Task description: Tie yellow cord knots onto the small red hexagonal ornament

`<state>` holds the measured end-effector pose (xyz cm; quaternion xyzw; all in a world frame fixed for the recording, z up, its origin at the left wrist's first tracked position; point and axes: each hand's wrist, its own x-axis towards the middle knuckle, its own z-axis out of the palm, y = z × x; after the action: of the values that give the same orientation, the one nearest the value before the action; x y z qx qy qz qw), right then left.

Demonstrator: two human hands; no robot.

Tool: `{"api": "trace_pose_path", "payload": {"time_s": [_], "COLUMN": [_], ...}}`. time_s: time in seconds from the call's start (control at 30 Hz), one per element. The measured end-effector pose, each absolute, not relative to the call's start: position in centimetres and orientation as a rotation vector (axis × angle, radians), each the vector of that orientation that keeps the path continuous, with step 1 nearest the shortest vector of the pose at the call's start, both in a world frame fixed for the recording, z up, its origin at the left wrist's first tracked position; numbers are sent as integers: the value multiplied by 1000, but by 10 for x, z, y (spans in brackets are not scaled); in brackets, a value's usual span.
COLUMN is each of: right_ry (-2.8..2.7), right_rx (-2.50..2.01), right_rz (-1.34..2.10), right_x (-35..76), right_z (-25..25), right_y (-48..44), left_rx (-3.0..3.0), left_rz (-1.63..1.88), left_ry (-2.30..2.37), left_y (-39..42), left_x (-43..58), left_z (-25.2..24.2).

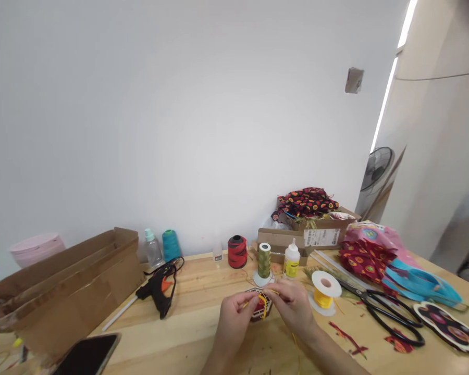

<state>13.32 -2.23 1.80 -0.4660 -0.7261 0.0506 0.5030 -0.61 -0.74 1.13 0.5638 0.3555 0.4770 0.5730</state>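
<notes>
My left hand [233, 319] and my right hand [295, 306] meet over a small red and black hexagonal piece [261, 305] on the wooden table [203, 328]. Both hands pinch a yellow thread [263, 303] that wraps over the piece. My left fingers are closed on the thread's left end, my right fingers on its right end. The thread trails down toward me below my right wrist. A spool of yellow thread [323, 292] stands just right of my right hand.
Black scissors [391, 311], a green thread spool [263, 262], a glue bottle [291, 259], a red spool [237, 251], a black glue gun [159, 286], a long cardboard box [62, 284], a phone [86, 355], a fabric-filled box [308, 224] and blue strips [418, 284] surround the hands.
</notes>
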Motion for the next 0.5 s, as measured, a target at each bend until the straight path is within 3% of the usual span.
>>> {"api": "trace_pose_path", "payload": {"time_s": [0.5], "right_ry": [-1775], "right_rx": [-1155], "right_rz": [101], "right_x": [136], "right_z": [17], "right_y": [-21], "left_rx": [1384], "left_rz": [1116], "left_ry": [872], "left_y": [-7], "left_x": [-7], "left_z": [7]}}
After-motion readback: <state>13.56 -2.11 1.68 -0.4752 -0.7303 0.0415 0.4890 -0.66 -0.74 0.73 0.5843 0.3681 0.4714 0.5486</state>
